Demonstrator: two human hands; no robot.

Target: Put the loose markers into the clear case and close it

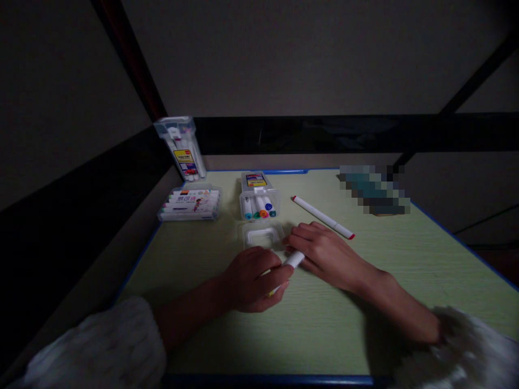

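My left hand (253, 278) is closed around a white marker (292, 260) with a yellowish tip showing under the fingers. My right hand (324, 253) pinches the marker's other end, fingers curled on it. Both hands rest low over the pale green table (316, 324). Just beyond them lies a clear plastic lid (261, 235). Behind the lid stands an open clear marker box (258, 202) with several coloured marker ends showing. A loose white marker with red ends (323, 217) lies diagonally to the right of the box.
A flat clear pack of markers (190, 204) lies at the left rear. A tall clear marker box (182, 147) stands upright behind it. A blurred greenish object (375, 190) sits at the far right. The table has a blue edge.
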